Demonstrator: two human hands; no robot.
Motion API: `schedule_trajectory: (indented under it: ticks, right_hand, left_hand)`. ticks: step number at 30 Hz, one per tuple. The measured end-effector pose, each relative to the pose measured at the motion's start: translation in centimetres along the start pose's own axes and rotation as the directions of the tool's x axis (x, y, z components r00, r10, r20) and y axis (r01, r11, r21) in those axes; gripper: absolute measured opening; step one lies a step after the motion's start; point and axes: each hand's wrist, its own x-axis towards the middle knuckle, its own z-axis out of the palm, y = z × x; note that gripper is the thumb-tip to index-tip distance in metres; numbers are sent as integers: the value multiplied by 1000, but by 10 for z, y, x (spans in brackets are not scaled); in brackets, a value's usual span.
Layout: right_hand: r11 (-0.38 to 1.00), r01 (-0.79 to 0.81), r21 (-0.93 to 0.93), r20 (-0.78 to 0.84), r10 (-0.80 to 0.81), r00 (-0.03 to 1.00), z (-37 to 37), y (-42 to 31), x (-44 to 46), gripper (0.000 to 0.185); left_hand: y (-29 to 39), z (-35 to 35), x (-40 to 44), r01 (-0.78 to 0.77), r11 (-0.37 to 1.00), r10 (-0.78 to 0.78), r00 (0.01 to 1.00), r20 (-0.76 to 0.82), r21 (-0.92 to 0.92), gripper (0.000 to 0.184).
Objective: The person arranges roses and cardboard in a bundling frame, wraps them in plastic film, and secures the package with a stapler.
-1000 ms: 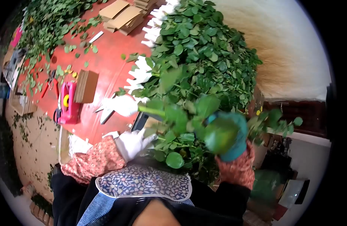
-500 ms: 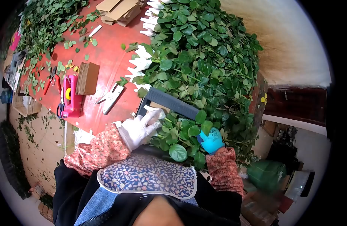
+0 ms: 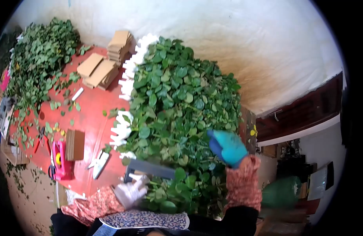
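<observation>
Far left, pink tape dispenser point(image 3: 66, 172) on the red table point(image 3: 91, 122); next, white-gloved left hand point(image 3: 130, 192), fingers bent by the dark frame point(image 3: 156, 169), grip unclear. Leafy stems point(image 3: 169, 118) heap up centrally, blue-gloved right hand point(image 3: 229, 148) over their right side, grip and any lettering blurred.

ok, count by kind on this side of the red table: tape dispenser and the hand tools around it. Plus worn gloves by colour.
Pink tape dispenser: 1
Scissors: 1
Red-handled tool: 1
White-handled tool: 1
White glove: 1
Blue glove: 1
Total: 6
</observation>
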Motion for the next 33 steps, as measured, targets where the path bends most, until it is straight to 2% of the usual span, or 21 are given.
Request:
schedule_trajectory:
  ticks: [1,2,3,5,6,7,8,10,12,13,16,17,21,22,24,26,28,29,31,32,33]
  right_hand:
    - [870,-423,252,291,348,891,-17,5,40,25]
    - [996,-37,82,-71,43,997,2,36,70,21]
    - [993,100,-56,-243,-110,964,17,63,107,27]
    - [974,-181,137,-171,204,964,38,101,179,30]
    - [986,-156,52,-266,164,950,64,139,218,31]
    - [983,-181,-19,-271,169,948,75,160,251,33]
    - [985,-172,0,-297,164,941,89,181,279,33]
    - [938,-279,-207,-214,235,948,120,211,322,35]
    - [883,-444,-153,-192,414,890,147,224,343,37]
    - [881,-447,-155,-104,435,894,146,222,349,37]
    - [877,-430,-215,-58,428,902,127,203,337,34]
    - [876,-430,-220,-58,428,902,118,198,328,34]
    - [916,-283,-285,-120,259,958,95,178,279,26]
    - [915,-249,-318,-175,201,964,90,174,266,22]
    - [953,-211,-217,-319,135,938,95,175,236,26]
    - [966,-162,-203,-409,67,910,95,173,206,35]
    - [983,-67,-173,-469,-22,883,83,160,172,38]
    - [994,-26,-106,-438,-23,899,73,151,155,37]
    - [997,70,-28,-389,-75,918,50,128,124,37]
    - [984,109,-143,-428,-161,889,46,122,108,38]
    - [990,128,-64,-386,-143,911,40,118,100,36]
  left_hand:
    - [-6,12,-2,-30,999,30,999,-29,22,32]
    - [-6,9,-2,-39,999,41,998,-45,28,32]
    - [-8,11,-2,-45,999,45,999,-25,16,33]
    - [-17,27,-6,-75,997,75,997,-4,-13,33]
    - [-26,40,-8,-97,995,97,995,-7,-28,34]
    - [-37,57,-13,-150,987,140,976,165,48,51]
    - [-37,54,-12,-197,970,186,979,88,139,52]
    - [-35,59,-13,-139,979,130,989,63,152,38]
    - [-49,96,-26,-160,966,180,980,-81,204,40]
    - [-53,92,-22,-232,905,275,959,-74,356,40]
    - [-36,61,-14,-197,931,224,973,-54,307,38]
    - [-41,73,-13,-213,906,279,950,-138,367,36]
    - [-38,72,-13,-160,878,234,966,-112,450,35]
    - [-27,52,-11,-109,929,144,987,-74,354,34]
    - [-29,42,-11,-33,994,50,985,163,-108,46]
    - [-15,9,-4,12,986,27,972,232,-165,58]
    - [-9,-1,-3,63,996,-39,953,301,-70,60]
    - [-12,1,-5,2,986,27,985,171,-167,51]
    - [-12,3,-8,-14,986,33,993,115,-166,53]
    - [-10,0,-6,-38,984,52,996,74,-176,53]
    - [-5,-3,-7,48,998,-41,984,171,-40,55]
